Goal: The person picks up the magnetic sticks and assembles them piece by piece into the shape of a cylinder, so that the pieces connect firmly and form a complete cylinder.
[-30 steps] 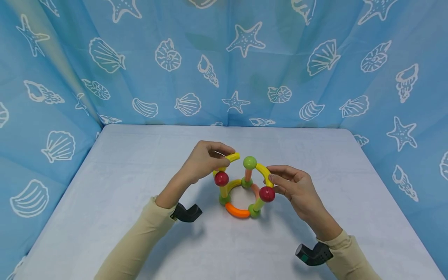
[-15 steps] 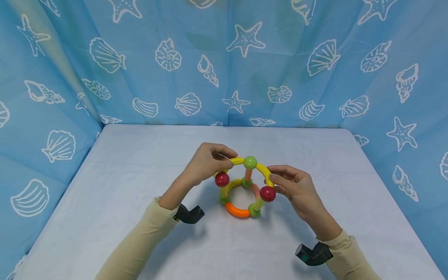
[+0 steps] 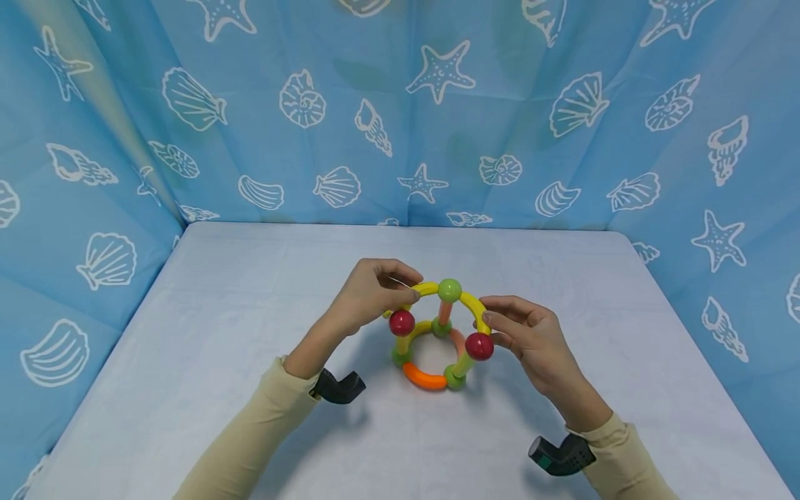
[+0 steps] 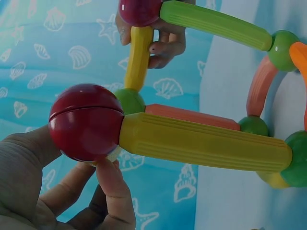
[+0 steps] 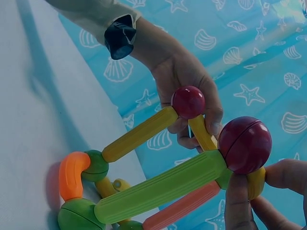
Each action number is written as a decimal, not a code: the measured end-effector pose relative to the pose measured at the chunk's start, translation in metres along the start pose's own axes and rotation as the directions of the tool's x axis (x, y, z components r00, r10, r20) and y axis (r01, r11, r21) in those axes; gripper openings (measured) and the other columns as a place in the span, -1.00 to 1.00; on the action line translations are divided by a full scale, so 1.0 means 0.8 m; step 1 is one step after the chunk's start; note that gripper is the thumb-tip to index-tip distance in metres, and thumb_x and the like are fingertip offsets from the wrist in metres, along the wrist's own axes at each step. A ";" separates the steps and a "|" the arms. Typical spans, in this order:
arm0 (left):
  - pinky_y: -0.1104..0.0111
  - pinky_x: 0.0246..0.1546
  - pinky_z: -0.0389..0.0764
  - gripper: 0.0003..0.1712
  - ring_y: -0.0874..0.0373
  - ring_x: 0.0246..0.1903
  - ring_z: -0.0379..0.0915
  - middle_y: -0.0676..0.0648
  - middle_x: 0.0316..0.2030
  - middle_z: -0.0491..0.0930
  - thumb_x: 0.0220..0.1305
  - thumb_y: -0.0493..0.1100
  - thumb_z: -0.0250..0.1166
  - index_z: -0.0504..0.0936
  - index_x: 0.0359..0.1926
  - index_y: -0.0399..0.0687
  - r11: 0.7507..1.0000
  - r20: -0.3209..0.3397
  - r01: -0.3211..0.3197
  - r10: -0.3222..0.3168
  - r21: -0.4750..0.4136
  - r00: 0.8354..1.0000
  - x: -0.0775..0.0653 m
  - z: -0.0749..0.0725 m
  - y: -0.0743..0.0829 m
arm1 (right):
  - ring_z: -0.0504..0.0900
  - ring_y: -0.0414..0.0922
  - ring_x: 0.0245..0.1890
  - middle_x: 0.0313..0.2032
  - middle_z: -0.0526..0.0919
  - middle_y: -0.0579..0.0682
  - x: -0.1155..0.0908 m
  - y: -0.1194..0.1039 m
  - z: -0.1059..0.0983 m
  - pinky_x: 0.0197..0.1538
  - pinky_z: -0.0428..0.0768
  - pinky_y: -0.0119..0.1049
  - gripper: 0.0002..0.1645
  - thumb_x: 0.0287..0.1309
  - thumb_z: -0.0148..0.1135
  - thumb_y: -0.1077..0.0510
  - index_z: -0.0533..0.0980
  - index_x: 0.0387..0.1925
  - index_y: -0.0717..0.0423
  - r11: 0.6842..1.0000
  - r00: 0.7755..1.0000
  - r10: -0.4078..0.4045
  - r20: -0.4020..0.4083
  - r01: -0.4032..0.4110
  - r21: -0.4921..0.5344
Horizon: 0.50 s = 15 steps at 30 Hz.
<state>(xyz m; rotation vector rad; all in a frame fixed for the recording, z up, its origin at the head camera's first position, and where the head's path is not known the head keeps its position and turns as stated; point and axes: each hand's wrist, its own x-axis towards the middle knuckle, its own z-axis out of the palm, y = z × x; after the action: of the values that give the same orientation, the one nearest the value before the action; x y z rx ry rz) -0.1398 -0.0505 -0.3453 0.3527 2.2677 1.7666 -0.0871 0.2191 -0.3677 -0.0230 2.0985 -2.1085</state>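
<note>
A frame of toy balls and ribbed rods stands on the table between both hands. Its top carries a green ball (image 3: 449, 290), a left red ball (image 3: 402, 323) and a right red ball (image 3: 479, 346). My left hand (image 3: 378, 295) pinches the left curved yellow rod (image 3: 428, 288), whose far end meets the green ball; fingers hide its middle. At the right, my right hand (image 3: 528, 337) pinches the other curved yellow rod (image 3: 473, 305), which spans green ball to right red ball. Uprights are a straight yellow rod (image 4: 206, 141), a straight green rod (image 5: 160, 187) and a salmon rod (image 5: 184, 205).
The bottom ring has green balls joined by curved rods, an orange one (image 3: 425, 377) in front. Under it lies a white-covered table (image 3: 250, 278). A blue shell-print curtain (image 3: 387, 125) hangs behind and at both sides. Each wrist wears a black camera (image 3: 337, 387).
The left hand has moved slightly right and down, bringing its curved yellow rod's end from a gap to the green ball. The left red ball has shifted right. The right hand stays nearly still.
</note>
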 end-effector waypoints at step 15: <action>0.29 -0.29 0.69 -0.78 0.01 -0.20 0.60 -0.06 -0.20 0.68 0.22 -0.27 0.41 0.74 -0.09 -0.10 1.000 -0.017 0.006 -0.006 0.007 1.000 -0.004 0.001 0.002 | 0.70 -0.02 -0.10 0.02 0.59 0.10 0.001 -0.001 0.004 -0.02 0.67 -0.24 -0.54 0.32 0.32 0.12 0.51 0.14 0.31 1.000 1.000 0.012 -0.021 -0.013 -0.002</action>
<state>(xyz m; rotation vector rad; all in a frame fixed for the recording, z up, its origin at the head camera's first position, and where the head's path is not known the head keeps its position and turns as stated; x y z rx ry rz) -0.1367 -0.0505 -0.3440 0.3335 2.2849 1.7662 -0.0876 0.2159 -0.3672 0.0122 2.1066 -2.1090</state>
